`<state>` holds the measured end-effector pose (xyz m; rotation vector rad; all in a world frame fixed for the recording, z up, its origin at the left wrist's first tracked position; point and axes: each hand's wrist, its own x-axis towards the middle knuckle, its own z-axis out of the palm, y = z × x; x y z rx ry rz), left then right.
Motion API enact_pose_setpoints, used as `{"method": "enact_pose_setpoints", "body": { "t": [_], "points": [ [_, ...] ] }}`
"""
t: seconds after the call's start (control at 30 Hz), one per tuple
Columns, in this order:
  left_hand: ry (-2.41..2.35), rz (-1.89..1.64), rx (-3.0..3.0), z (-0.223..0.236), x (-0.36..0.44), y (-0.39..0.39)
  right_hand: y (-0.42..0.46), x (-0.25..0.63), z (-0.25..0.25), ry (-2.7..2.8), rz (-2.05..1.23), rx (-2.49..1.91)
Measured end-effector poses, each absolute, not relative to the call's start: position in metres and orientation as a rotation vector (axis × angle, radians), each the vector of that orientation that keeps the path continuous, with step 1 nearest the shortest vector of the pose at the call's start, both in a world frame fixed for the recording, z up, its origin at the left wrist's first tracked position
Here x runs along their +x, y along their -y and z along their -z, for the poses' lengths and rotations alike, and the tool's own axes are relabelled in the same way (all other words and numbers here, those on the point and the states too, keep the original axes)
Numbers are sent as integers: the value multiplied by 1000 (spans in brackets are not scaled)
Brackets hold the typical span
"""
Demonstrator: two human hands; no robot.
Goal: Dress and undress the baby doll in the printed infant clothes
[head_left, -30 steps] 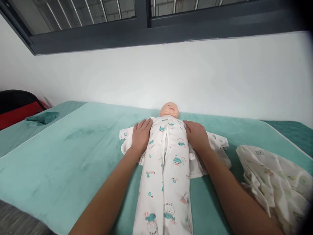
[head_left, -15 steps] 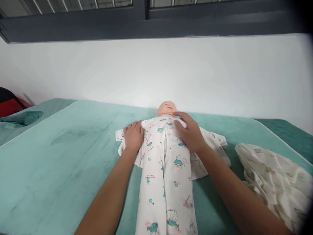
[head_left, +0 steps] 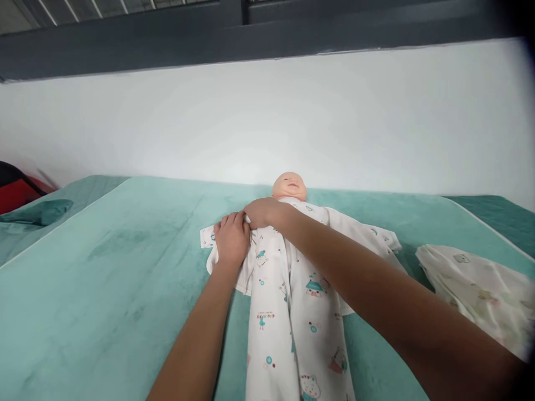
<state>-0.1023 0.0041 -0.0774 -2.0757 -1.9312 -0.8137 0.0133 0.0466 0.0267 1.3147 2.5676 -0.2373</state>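
A baby doll point(head_left: 289, 186) lies on its back, its head toward the wall. White printed baby clothes point(head_left: 309, 326) cover its body and legs, over a second white garment whose sleeves spread out to both sides. My left hand point(head_left: 231, 239) is closed over the sleeve on the left, fingers together at the doll's side. Reaching across the doll's chest, my right hand point(head_left: 262, 213) bends its fingers down at the edge of the clothes, right against my left fingers. A bit of white cloth shows between the two hands; the right fingertips are mostly hidden.
A crumpled white printed cloth point(head_left: 480, 289) lies on the right of the green bed cover point(head_left: 125, 289). Behind the bed rises a white wall point(head_left: 188, 122) with a dark window frame point(head_left: 146, 47) above. At the far left is a red and black object point(head_left: 19, 189).
My right hand has moved left from the doll's neck and chest to beside my left hand. The left hand stays on the sleeve. The view has tilted slightly.
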Motion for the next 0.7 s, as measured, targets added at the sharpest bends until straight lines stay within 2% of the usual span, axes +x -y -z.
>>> {"method": "enact_pose_setpoints", "body": {
  "t": [0.37,0.7],
  "points": [
    [1907,1005,-2122,69,-106,8,-24,67,-21,-2945,109,1350],
    [2083,1115,-2266,71,-112,13,-14,112,-56,-2883,148,1553]
  ]
}}
